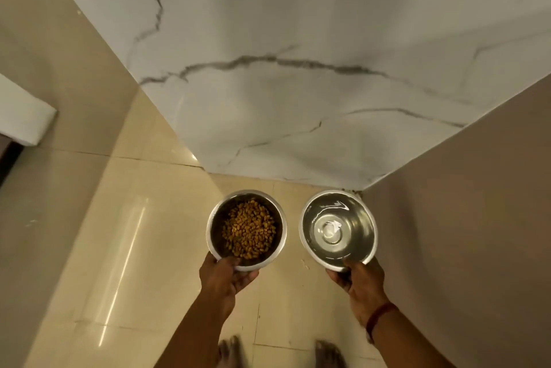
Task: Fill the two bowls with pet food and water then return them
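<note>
Left grip [226, 278] clamped on lower rim of kibble bowl [215, 236], bottom centre; right grip [362, 284] clamped likewise on water bowl [367, 236] alongside

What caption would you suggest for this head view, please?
Left hand holds kibble bowl, right hand water bowl, near a floor corner.

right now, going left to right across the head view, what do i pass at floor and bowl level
white ledge → bowl of pet food → bowl of water → beige wall
</note>
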